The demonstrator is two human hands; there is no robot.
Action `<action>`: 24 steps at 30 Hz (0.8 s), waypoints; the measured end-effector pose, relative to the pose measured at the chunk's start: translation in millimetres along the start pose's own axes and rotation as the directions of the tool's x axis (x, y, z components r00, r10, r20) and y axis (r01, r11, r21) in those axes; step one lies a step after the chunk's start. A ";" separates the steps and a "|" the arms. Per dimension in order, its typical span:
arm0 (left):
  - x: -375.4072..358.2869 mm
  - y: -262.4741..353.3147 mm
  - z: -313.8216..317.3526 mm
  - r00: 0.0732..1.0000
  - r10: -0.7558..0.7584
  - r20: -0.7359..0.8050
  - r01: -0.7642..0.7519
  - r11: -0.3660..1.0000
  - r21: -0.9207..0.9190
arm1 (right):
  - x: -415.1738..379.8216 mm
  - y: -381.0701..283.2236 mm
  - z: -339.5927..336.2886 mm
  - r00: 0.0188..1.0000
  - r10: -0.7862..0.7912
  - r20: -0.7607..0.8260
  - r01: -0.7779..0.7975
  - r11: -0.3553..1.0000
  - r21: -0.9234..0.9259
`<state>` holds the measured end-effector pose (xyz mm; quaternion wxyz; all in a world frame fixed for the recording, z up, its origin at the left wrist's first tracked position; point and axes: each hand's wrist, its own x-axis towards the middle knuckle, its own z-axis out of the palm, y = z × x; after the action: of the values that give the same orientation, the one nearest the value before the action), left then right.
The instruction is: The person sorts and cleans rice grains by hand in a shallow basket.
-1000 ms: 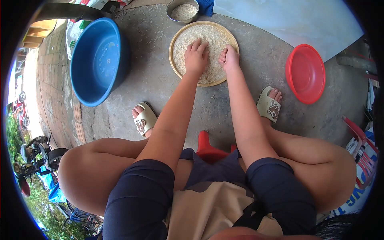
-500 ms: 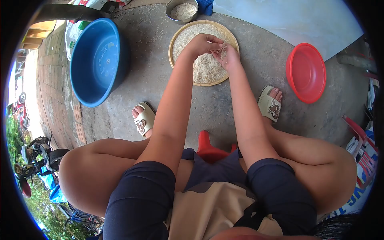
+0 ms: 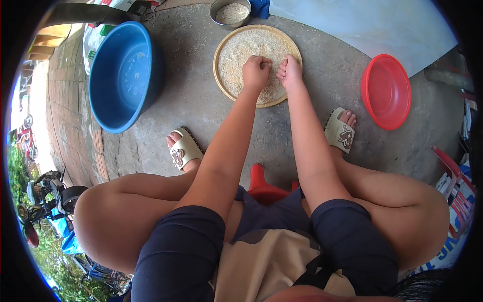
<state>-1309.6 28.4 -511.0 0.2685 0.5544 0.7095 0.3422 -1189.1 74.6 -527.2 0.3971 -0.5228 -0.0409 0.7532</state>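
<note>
A round woven bamboo tray (image 3: 217,75) lies on the concrete floor, spread with pale, husk-flecked rice (image 3: 241,48). Both hands are over its near half. My left hand (image 3: 256,72) has its fingers curled in with thumb and fingertips together; whatever is between them is too small to make out. Close by on the right, my right hand (image 3: 289,72) is folded into a fist, palm side hidden. Behind the tray stands a metal bowl (image 3: 245,21) with more of the same grain in it.
A large blue basin (image 3: 121,75) stands at left, and a red basin (image 3: 386,93) at right. A pale sheet (image 3: 362,30) covers the floor at the far right. Scattered grains lie around the tray. A red stool (image 3: 259,186) is beneath me, between my sandalled feet.
My right hand, palm up with grains on it before, has closed into a fist. My left hand has drawn back from it, moving nearer to me and lower over the tray.
</note>
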 end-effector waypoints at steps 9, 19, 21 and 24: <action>38.0 31.5 -49.8 0.797 -0.129 0.591 0.467 0.752 -0.465 | -4.7 1.3 18.2 0.981 -0.073 -0.177 0.073 0.997 -0.008; -3.8 -27.9 -35.9 0.994 0.103 0.039 -0.110 0.939 0.325 | 3.9 15.2 38.5 0.925 -0.120 -0.360 0.120 0.993 -0.022; -23.4 -29.4 -28.2 0.989 0.143 0.026 -0.141 0.897 0.419 | 1.2 19.0 47.7 0.881 -0.179 -0.437 0.161 0.984 -0.079; -30.4 -27.6 -19.3 0.992 0.104 0.065 -0.123 0.865 0.486 | 16.1 23.3 48.7 0.773 -0.201 -0.602 0.235 0.972 -0.022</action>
<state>-1333.6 -8.9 -520.5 0.1118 0.6512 0.7341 0.1565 -1244.3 86.3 -528.6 0.4879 -0.7149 0.0470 0.4987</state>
